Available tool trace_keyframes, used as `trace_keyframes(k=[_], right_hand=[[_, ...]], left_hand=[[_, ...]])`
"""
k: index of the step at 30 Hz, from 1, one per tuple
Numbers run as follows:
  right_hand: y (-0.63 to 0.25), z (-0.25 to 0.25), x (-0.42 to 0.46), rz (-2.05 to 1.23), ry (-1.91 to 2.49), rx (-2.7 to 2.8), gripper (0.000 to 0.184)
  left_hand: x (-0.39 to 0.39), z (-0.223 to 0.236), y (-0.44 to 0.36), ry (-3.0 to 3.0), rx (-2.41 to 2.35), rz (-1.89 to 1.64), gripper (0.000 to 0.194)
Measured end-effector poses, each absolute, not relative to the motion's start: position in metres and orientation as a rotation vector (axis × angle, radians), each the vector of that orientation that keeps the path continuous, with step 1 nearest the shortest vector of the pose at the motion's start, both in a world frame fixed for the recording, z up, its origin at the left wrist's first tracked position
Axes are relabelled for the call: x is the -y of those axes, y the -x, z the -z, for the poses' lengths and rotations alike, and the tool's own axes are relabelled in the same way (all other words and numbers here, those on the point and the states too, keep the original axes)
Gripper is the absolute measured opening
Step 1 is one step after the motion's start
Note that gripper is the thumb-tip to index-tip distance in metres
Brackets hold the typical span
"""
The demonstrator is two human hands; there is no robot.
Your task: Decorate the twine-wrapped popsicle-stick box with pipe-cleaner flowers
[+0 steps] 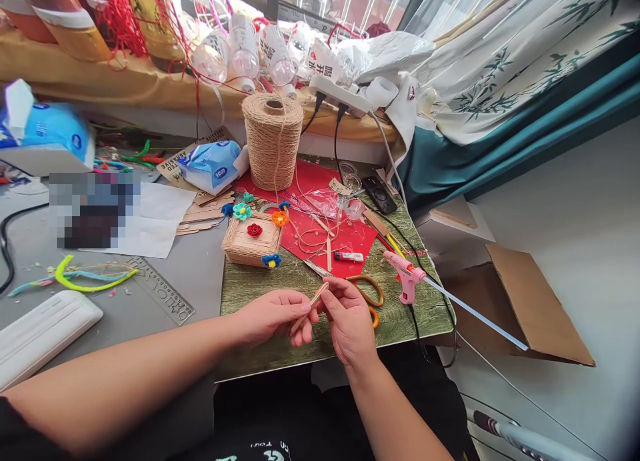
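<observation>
Between my two hands, over the front of the table, is a thin wooden craft stick [319,293], tilted up to the right. My left hand [280,316] pinches its lower part between thumb and fingers. My right hand [349,321] grips the upper end. Just beyond stands a small box of craft sticks wrapped in twine [246,251], with a red rose [255,229] and several blue, green and orange flowers on it. Orange-handled scissors [371,292] lie partly hidden behind my right hand. A pink glue gun [406,274] with a long glue stick [475,313] rests to the right.
A large twine spool [273,144] stands at the back beside a blue tissue pack [213,165]. Red paper [357,239] carries loose sticks, twine and a small tube [349,256]. On the left lie a clear ruler [167,294] and a white case [47,334]. Cords hang at the right edge.
</observation>
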State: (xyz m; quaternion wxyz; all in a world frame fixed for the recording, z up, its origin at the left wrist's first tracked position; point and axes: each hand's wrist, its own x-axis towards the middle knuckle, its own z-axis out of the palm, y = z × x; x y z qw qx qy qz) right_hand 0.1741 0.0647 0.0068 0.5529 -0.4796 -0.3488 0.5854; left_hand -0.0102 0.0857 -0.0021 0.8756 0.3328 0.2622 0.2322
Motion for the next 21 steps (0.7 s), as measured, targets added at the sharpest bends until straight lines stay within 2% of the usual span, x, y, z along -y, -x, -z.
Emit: trace_keyframes(k=[1, 2, 5, 7, 13, 21], right_hand=[[-0.176, -0.006, -0.063, -1.317, 1.138, 0.913, 0.029], [-0.177, -0.006, -0.061, -1.228, 1.136, 1.043, 0.037], [-0.183, -0.009, -0.056, -0.92, 1.133, 1.579, 0.088], [-0.186, -0.011, -0.054, -0.766, 1.163, 1.865, 0.106], [-0.188, -0.013, -0.056, -0.635, 1.209, 1.973, 0.099], [-0.188, -0.011, -0.053, -0.809, 1.174, 1.948, 0.103]], left_hand=[[-0.085, 0.003, 0.01, -0.679, -0.542, -0.495, 0.042], [-0.085, 0.003, 0.009, -0.663, -0.548, -0.52, 0.041], [-0.086, 0.005, 0.009, -0.619, -0.597, -0.592, 0.038], [-0.087, 0.007, 0.009, -0.61, -0.628, -0.594, 0.039], [-0.087, 0.01, 0.01, -0.689, -0.664, -0.558, 0.042], [-0.087, 0.011, 0.012, -0.672, -0.647, -0.532, 0.045]])
